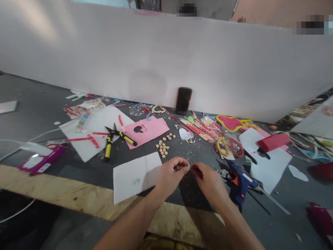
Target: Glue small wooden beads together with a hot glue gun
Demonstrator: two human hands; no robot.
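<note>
Close together over the dark table, my left hand (173,173) and my right hand (206,178) both have their fingers pinched. Whatever lies between the fingertips is too small to make out. Just beyond my left hand is a loose cluster of small pale wooden beads (162,148). Under my left wrist lies the edge of a white card (137,180) with green handwritten digits. A blue glue gun (241,185) rests right of my right hand, beside yellow-handled scissors (223,147).
Pliers with yellow handles (108,147) and pink paper (153,130) lie to the left. A phone (183,100) leans on the white partition (166,59). Patterned sticks (197,128) lie behind the scissors; a red roll (273,141) is on the right, a purple device (43,159) far left.
</note>
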